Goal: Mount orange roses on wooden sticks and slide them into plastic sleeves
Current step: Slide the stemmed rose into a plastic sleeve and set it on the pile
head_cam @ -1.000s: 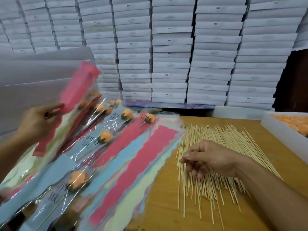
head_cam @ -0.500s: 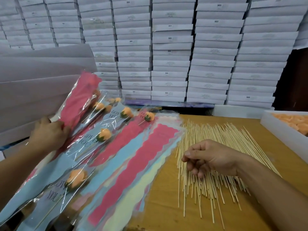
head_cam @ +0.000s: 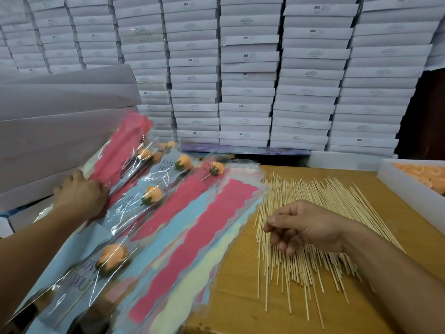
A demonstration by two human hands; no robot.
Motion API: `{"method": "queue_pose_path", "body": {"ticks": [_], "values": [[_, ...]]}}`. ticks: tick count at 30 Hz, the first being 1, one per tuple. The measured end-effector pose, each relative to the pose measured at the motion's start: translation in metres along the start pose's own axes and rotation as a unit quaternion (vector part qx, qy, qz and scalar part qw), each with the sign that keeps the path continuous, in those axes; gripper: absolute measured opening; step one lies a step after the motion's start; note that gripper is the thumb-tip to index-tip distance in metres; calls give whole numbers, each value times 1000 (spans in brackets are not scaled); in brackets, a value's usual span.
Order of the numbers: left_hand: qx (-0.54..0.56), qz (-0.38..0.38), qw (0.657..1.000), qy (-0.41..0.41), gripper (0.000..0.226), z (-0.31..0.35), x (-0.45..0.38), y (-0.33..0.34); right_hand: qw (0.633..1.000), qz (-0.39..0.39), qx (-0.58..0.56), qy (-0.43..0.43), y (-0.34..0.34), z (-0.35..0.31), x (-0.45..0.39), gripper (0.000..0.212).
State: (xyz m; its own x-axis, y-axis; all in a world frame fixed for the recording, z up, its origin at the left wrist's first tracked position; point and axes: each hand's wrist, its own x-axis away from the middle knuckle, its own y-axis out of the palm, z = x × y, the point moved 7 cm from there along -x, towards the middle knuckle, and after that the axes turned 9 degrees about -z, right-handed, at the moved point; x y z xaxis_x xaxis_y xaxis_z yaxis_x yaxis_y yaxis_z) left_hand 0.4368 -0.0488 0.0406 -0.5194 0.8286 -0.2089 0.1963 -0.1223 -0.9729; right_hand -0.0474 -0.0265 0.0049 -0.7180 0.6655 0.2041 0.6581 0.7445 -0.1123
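A spread of thin wooden sticks (head_cam: 310,213) lies on the wooden table (head_cam: 240,297). My right hand (head_cam: 303,227) hovers on the sticks with fingers loosely curled; no stick shows between them. To the left lies a pile of plastic sleeves (head_cam: 192,225) with pink, blue and yellow cards. Several of them hold orange roses (head_cam: 152,195) on sticks. My left hand (head_cam: 80,195) grips a pink-card sleeve (head_cam: 120,145) at the far left of the pile, laying it down. More loose orange roses (head_cam: 431,174) fill a white tray at the right edge.
The white tray (head_cam: 404,189) stands at the table's right edge. Stacks of flat white boxes (head_cam: 248,75) form a wall behind the table. Large grey flat boxes (head_cam: 60,121) lean at the left, just behind the sleeve pile.
My left hand has lowered the pink-card sleeve from mid-air down onto the left side of the pile. My right hand has stayed on the sticks.
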Motion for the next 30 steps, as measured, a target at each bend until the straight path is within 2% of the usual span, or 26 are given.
{"method": "queue_pose_path", "body": {"ticks": [9, 16, 23, 30], "values": [[-1, 55, 998, 18, 45, 5, 12, -23, 1000, -1, -3, -8, -1, -1, -1, 27], [4, 103, 993, 55, 55, 37, 18, -45, 1000, 1, -6, -14, -4, -1, 0, 24], [65, 119, 979, 150, 47, 128, 44, -62, 999, 29, -6, -25, -17, -4, 4, 31], [180, 59, 942, 277, 46, 267, 122, -62, 981, 182, -24, -56, -70, -8, 23, 19]]}}
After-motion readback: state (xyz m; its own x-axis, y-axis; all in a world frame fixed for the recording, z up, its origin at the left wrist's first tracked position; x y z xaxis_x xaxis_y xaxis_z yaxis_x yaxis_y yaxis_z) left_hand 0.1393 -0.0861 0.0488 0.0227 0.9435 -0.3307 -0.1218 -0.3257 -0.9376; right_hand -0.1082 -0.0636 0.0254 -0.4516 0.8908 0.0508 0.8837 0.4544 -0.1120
